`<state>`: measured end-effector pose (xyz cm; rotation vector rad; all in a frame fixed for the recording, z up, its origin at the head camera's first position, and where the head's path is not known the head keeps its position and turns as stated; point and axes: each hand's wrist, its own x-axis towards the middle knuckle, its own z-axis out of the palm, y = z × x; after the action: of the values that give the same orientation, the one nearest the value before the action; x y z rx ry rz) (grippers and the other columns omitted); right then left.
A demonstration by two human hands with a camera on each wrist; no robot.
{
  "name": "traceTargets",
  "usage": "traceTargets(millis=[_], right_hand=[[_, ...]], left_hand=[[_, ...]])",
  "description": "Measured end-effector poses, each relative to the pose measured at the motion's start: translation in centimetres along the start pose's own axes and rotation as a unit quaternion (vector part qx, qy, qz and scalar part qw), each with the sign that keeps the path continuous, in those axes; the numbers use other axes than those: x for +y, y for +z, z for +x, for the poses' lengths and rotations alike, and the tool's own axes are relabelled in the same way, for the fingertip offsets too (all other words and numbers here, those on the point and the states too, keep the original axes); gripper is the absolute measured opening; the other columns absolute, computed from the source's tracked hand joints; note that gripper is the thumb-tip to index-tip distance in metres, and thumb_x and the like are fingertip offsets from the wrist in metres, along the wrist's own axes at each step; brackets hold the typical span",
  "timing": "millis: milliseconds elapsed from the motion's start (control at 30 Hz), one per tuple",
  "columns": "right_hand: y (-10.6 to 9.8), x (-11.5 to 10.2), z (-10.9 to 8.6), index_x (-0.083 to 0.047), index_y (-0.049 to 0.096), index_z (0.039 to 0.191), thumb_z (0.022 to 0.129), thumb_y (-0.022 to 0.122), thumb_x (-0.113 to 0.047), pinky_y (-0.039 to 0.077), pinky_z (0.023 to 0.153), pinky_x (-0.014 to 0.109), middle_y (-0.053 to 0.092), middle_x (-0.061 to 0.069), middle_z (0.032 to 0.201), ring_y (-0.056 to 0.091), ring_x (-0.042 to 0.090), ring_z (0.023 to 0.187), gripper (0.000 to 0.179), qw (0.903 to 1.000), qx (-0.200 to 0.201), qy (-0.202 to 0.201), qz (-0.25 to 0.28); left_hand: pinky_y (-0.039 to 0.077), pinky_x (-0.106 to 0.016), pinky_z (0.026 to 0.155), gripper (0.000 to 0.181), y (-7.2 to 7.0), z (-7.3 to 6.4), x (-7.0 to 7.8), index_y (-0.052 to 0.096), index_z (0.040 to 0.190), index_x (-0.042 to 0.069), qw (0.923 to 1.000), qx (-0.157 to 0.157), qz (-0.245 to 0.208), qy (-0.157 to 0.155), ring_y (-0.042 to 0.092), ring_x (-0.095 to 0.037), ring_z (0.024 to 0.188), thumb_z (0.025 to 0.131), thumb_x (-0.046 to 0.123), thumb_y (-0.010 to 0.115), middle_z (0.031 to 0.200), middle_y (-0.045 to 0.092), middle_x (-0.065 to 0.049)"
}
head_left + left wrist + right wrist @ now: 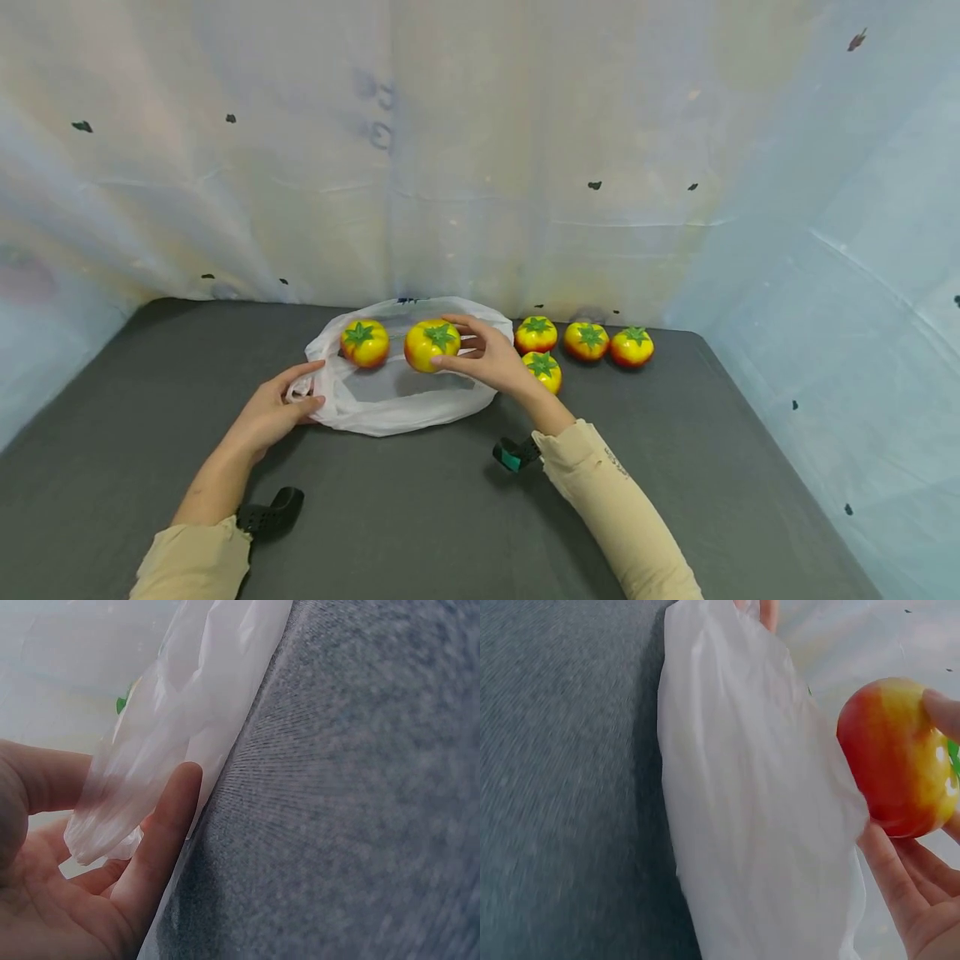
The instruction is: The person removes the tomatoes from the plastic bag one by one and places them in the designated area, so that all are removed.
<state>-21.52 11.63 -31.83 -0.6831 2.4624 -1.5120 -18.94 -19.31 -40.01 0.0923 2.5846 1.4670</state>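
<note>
A white plastic bag (420,417) lies on the grey table with its mouth spread wide. At its left rim, my left hand (276,406) holds the bunched plastic between thumb and fingers; the left wrist view shows the film (142,765) passing between them. My right hand (487,354) grips a yellow-red tomato (429,346) with a green leafy top, above the bag's opening. From the right wrist view, this tomato (892,757) appears beside the upper edge of the bag (750,780). Another tomato (364,343) sits inside the bag at the left.
Several more tomatoes (587,342) stand on the table to the right of the bag, one of them (543,372) partly hidden by my right hand. Pale sheeting (480,167) rises behind the table (405,517) and along its sides.
</note>
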Motion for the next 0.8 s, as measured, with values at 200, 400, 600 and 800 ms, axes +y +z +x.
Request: traceTargets(millis=[200, 400, 600, 800], right_hand=[[-0.9, 0.5, -0.6, -0.004, 0.04, 0.138, 0.084, 0.066, -0.01, 0.045, 0.096, 0.041, 0.042, 0.014, 0.14, 0.052, 0.035, 0.115, 0.06, 0.9999, 0.012, -0.01, 0.006], [-1.8, 2.2, -0.6, -0.01, 0.042, 0.138, 0.083, 0.068, -0.011, 0.046, 0.096, 0.041, 0.044, 0.012, 0.138, 0.053, 0.033, 0.114, 0.06, 0.9996, 0.024, -0.007, 0.012], [-2.9, 4.1, -0.6, -0.018, 0.045, 0.136, 0.082, 0.07, -0.017, 0.049, 0.091, 0.036, 0.047, 0.007, 0.134, 0.056, 0.029, 0.111, 0.06, 0.999, 0.043, -0.003, 0.009], [-4.1, 4.5, -1.2, -0.022, 0.045, 0.134, 0.081, 0.071, -0.021, 0.049, 0.091, 0.036, 0.05, 0.009, 0.128, 0.057, 0.028, 0.109, 0.059, 0.9977, 0.066, 0.013, -0.005]], left_hand=[[0.048, -0.023, 0.067, 0.061, -0.2, -0.2, 0.0, 0.028, 0.146, 0.012, 0.9998, 0.001, 0.02, -0.002, 0.052, -0.018, 0.084, 0.092, 0.021, 0.055, 0.138, 0.029, -0.027], [0.047, -0.025, 0.067, 0.062, -0.1, -0.2, 0.3, 0.027, 0.146, 0.012, 0.9997, -0.005, 0.019, -0.011, 0.051, -0.019, 0.084, 0.092, 0.022, 0.054, 0.137, 0.03, -0.027], [0.048, -0.025, 0.068, 0.061, 0.0, -0.2, 0.5, 0.027, 0.146, 0.01, 0.9998, -0.007, 0.018, -0.01, 0.051, -0.018, 0.084, 0.092, 0.02, 0.054, 0.138, 0.03, -0.028], [0.048, -0.025, 0.068, 0.062, 0.0, 0.1, 0.5, 0.027, 0.146, 0.01, 0.9997, -0.007, 0.02, -0.007, 0.053, -0.017, 0.083, 0.092, 0.021, 0.054, 0.136, 0.032, -0.027]])
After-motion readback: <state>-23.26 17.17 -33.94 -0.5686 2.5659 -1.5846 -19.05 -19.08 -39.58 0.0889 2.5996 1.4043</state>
